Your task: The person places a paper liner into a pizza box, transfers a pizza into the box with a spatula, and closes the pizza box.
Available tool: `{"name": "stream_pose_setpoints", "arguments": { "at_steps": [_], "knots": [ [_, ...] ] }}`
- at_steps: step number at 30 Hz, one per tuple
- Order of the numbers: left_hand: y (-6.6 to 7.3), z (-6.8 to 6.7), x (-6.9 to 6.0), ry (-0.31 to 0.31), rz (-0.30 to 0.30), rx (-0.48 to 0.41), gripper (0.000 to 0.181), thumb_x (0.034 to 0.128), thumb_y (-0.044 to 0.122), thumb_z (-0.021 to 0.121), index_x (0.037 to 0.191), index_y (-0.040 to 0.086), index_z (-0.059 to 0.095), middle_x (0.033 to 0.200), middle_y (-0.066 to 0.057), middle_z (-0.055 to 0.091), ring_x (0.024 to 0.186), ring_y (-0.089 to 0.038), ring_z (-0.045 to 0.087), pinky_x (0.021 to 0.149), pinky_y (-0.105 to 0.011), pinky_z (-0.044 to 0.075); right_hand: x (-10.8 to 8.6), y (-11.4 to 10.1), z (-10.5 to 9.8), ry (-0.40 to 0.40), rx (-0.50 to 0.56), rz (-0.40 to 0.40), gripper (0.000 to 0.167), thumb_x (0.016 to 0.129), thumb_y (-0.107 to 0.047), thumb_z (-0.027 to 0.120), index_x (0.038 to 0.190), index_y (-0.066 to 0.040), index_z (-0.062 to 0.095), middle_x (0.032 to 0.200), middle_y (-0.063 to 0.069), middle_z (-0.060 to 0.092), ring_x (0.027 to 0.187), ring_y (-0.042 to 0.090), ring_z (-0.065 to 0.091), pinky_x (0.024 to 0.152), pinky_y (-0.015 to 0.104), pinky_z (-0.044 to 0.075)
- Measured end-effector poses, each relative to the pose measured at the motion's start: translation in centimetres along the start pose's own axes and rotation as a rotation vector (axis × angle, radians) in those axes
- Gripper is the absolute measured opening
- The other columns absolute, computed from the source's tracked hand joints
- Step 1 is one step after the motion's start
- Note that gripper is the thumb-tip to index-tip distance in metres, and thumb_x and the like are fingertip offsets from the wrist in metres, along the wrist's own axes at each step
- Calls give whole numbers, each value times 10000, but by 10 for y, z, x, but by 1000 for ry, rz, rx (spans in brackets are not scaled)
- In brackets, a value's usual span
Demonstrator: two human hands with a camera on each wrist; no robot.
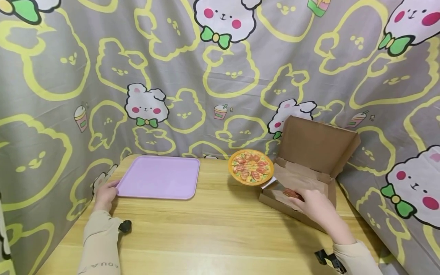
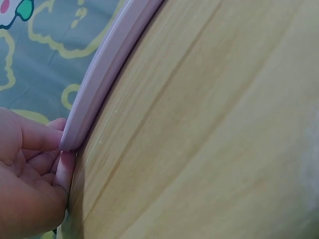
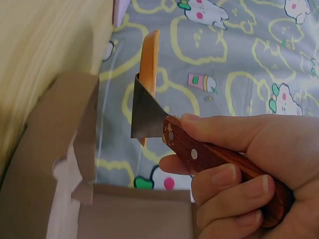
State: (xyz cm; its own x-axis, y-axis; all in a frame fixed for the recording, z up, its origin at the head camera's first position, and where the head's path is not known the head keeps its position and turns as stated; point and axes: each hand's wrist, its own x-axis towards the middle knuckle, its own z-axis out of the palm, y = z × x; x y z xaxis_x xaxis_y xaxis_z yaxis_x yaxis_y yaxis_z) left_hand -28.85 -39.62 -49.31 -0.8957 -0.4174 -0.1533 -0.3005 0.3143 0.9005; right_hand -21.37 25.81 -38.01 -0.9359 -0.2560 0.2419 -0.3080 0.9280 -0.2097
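Observation:
My right hand (image 1: pixel 317 208) grips the wooden handle (image 3: pixel 214 157) of a spatula with a metal blade (image 3: pixel 144 117). A round toy pizza (image 1: pixel 251 167) with an orange rim and painted toppings rests on that blade, raised above the table beside the box; the right wrist view shows it edge-on. Far to the left, my left hand (image 1: pixel 105 194) pinches the near left corner of a light purple rectangular tray (image 1: pixel 159 177). The left wrist view has the tray's rim (image 2: pixel 107 69) between thumb and fingers, low over the tabletop.
An open cardboard pizza box (image 1: pixel 314 145) stands at the right, its lid raised against the curtain and my right hand over its near part. Patterned grey curtains (image 1: pixel 185 72) enclose the wooden table (image 1: pixel 206 229) at the back and sides.

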Motion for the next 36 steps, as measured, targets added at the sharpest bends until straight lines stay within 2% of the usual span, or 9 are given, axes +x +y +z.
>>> {"name": "stream_pose_setpoints", "arguments": {
  "at_steps": [4,8,15,22,27,36],
  "knots": [
    [0,0,0,3,-11,-11,636,846,-94,351,1476,-16,306,1568,-272,210,1481,-444,118,1218,-527,139,-11,11,-6,-26,-8,34,175,904,-279,682,931,-108,657,658,-24,550,565,135,465,500,303,330],
    [1,0,0,11,-18,-8,631,853,-85,352,1477,-6,306,1573,-268,202,1481,-447,115,1217,-535,134,-22,22,-9,-46,-16,63,241,913,-300,670,990,-72,663,614,-32,516,539,134,442,495,296,318],
    [2,-1,-2,16,-21,-6,636,851,-78,346,1481,0,307,1576,-251,208,1484,-441,117,1221,-526,129,-40,38,-18,-116,-1,163,382,950,-367,612,1137,-36,655,606,-15,502,539,141,441,492,297,321],
    [0,0,-1,6,-12,-7,648,839,-87,341,1481,-9,302,1573,-261,209,1482,-442,125,1219,-520,149,-54,55,-21,-111,11,218,253,953,-326,615,917,-77,633,634,-15,529,542,148,462,484,306,334],
    [-2,0,0,2,-19,-3,642,848,-80,340,1484,-5,297,1576,-263,201,1483,-443,113,1220,-527,136,-62,66,-19,-122,15,244,253,953,-313,615,936,-62,644,652,-15,539,554,147,458,490,297,333],
    [0,0,1,-2,-12,3,640,845,-81,341,1481,-18,297,1570,-267,213,1482,-435,126,1220,-514,145,-69,78,-15,-138,24,282,287,975,-366,570,828,-120,591,598,-20,443,528,151,403,485,290,295]
  ]
}}
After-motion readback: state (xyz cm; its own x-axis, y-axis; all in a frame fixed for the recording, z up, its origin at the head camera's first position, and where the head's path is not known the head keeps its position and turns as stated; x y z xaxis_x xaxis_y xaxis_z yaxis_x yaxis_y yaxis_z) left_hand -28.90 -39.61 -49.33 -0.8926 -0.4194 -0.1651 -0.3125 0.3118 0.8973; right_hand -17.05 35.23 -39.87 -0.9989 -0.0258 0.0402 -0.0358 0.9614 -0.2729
